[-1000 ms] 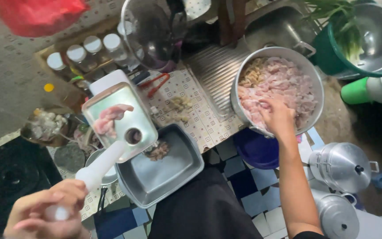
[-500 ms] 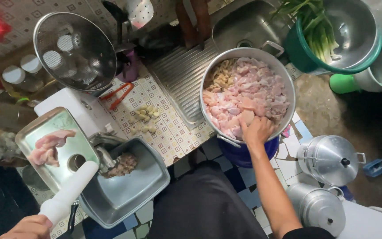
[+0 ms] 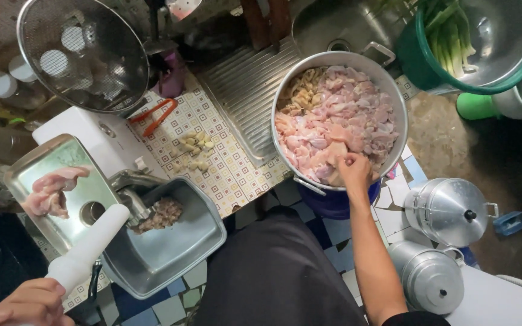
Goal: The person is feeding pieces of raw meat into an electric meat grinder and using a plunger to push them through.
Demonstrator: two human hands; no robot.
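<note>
only a small heap of mince (image 3: 159,214) lay in the tray (image 3: 170,256); pot (image 3: 339,118) was full. right hand (image 3: 354,166) pinched raw meat (image 3: 333,130), left hand (image 3: 28,302) gripped the pusher (image 3: 89,247).

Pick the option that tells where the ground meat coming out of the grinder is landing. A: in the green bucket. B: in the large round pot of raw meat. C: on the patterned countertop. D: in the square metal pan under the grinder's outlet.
D: the ground meat lies in a small heap in the square metal pan, right at the outlet of the grinder.
</note>
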